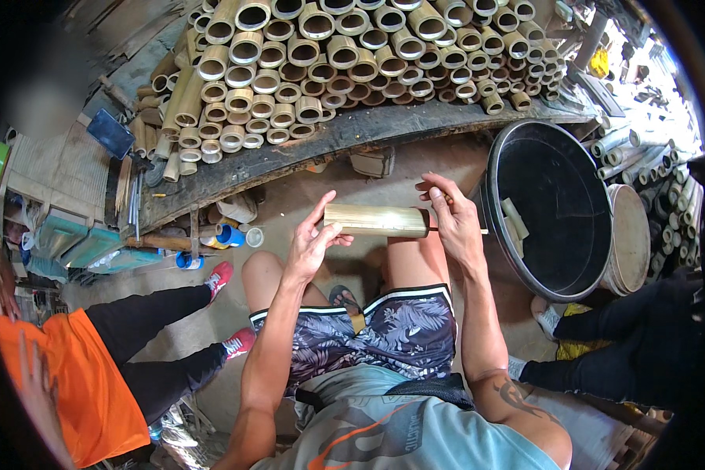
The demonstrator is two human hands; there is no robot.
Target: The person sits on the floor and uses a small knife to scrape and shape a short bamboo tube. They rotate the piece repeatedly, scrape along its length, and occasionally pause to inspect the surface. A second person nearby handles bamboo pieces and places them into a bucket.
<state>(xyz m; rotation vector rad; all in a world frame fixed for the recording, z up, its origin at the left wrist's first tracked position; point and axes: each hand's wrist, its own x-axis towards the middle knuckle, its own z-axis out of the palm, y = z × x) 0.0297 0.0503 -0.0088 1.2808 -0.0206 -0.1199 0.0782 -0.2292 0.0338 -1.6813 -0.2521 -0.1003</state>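
A pale, smooth bamboo tube lies level in front of me, above my knees. My left hand grips its left end, thumb on the near side and a finger stretched along the end. At the tube's dark right end, my right hand is closed on a thin stick. The stick's pale tip shows past the right side of the hand, and a reddish stretch shows toward the tube. Whether the stick reaches inside the tube, I cannot tell.
Cut bamboo tubes are stacked on a dark bench ahead. A black tub with some bamboo pieces stands at right, beside a pale round container. People stand at left, in an orange shirt, and at right, in dark trousers.
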